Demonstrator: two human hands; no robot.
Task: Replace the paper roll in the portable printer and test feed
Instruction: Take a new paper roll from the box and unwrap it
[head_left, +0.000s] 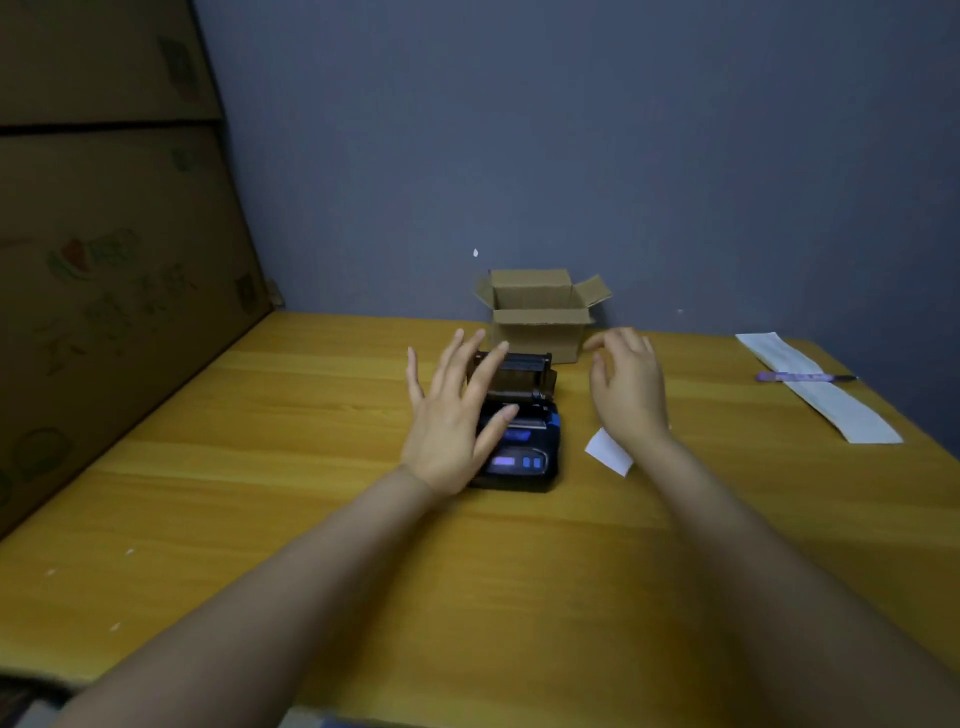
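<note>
both hands spread and holding nothing, left hand (452, 415) over the printer (519, 441) mid-desk with its lid apparently up, right hand (628, 384) beside it; next, fetch a roll.

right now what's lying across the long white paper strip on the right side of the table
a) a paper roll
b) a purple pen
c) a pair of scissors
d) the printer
b: a purple pen lies crosswise on the long white paper strip near the table's right edge, well away from the printer.
</note>
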